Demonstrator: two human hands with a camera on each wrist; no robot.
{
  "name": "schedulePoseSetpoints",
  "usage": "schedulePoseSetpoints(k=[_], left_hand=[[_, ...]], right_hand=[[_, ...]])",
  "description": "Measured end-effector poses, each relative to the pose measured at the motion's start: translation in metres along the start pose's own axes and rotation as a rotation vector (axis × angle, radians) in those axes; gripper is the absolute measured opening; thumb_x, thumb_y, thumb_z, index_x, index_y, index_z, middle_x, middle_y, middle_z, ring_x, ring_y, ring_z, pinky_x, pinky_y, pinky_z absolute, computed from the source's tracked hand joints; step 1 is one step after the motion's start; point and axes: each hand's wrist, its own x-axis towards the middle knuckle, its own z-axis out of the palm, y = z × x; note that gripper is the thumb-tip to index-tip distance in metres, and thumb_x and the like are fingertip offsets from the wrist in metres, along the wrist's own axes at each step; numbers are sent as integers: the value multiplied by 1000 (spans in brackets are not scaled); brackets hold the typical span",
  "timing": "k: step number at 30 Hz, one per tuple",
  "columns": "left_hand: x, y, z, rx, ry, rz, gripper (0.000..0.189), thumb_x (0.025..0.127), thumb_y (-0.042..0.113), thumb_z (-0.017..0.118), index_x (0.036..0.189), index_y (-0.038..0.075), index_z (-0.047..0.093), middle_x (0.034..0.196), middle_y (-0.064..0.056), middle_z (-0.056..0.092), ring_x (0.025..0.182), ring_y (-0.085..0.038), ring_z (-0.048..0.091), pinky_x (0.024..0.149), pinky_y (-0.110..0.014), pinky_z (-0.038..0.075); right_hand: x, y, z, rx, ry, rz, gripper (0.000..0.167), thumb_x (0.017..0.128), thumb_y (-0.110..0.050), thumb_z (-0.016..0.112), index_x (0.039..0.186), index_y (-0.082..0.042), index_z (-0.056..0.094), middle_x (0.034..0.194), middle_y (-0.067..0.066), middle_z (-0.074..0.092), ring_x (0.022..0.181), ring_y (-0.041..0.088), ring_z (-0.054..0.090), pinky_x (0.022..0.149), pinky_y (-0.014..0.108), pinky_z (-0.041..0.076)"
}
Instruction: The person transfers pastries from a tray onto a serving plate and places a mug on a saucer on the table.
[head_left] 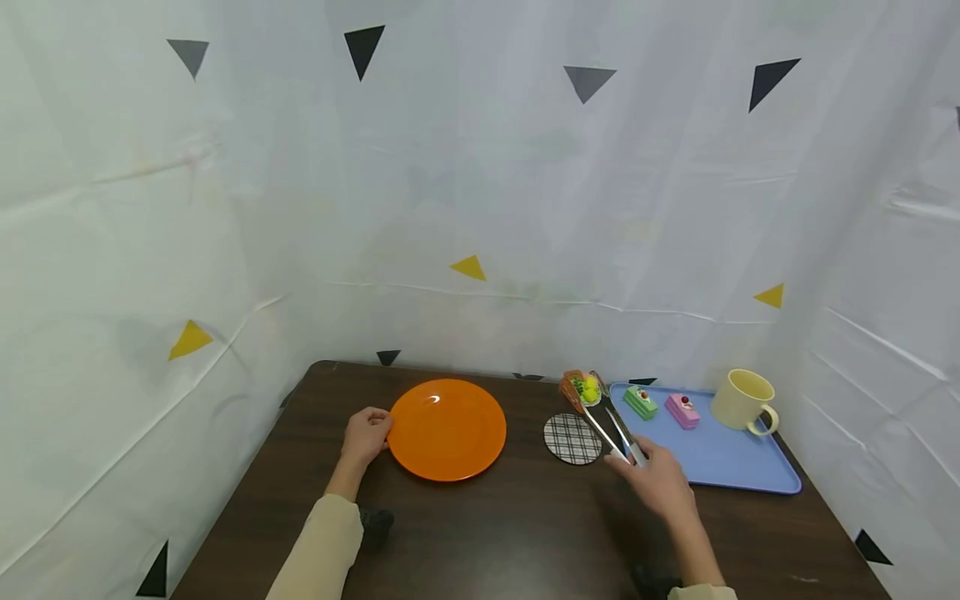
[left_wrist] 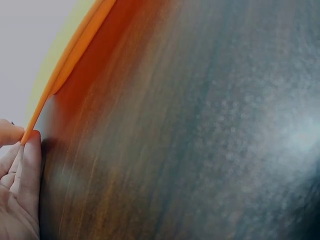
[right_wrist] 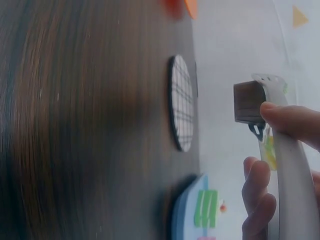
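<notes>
An orange plate (head_left: pixel 447 429) lies toward the left of the dark table. My left hand (head_left: pixel 367 435) pinches its left rim between thumb and fingers; the left wrist view shows the plate's edge (left_wrist: pixel 55 82) between them. In my right hand (head_left: pixel 660 479) is a pair of tongs (head_left: pixel 606 429) with pale handles (right_wrist: pixel 295 185). At the tongs' far end is a brown toy cake piece (head_left: pixel 572 392) with yellow and green on top, held above the table. Below it lies a round checked coaster (head_left: pixel 572 439), between the plate and a blue tray.
The blue tray (head_left: pixel 738 462) stands on the right, bearing a green toy cake (head_left: pixel 641 402), a pink toy cake (head_left: pixel 682 412) and a yellow mug (head_left: pixel 738 400). Behind the dark wooden table (head_left: pixel 480 533) hangs a white curtain (head_left: pixel 480 167) with triangles on it.
</notes>
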Motion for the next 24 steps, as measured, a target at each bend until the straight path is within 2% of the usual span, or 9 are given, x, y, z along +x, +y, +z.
schedulePoseSetpoints(k=[7,14,20,24], left_hand=[[2,-2,-1,-10,-7,-7,30,107,22,64,129,2,68,116,-17,73,86,-19,68,70,-26,60],[-2,2,-2,-32,-11,2,31,108,21,62,130,0,68,118,-19,72,90,-21,69,72,-26,61],[-4,2,-2,-26,4,0,30,107,21,63,129,0,69,118,-19,72,88,-20,69,71,-26,60],[-3,2,-1,-24,3,1,30,108,21,62,129,0,69,117,-19,73,87,-20,69,70,-25,59]], right_hand=[[1,-21,19,18,-10,-32,78,96,-49,77,153,1,56,119,22,71,91,28,61,68,35,46],[4,-42,39,49,-17,-60,78,95,-47,79,154,-1,56,127,23,71,94,29,61,70,35,47],[8,-52,58,40,-17,-78,80,94,-51,79,155,-4,56,136,25,68,94,29,61,69,36,45],[10,-59,68,45,-7,-67,77,93,-51,79,154,-8,59,140,22,67,94,29,62,68,37,43]])
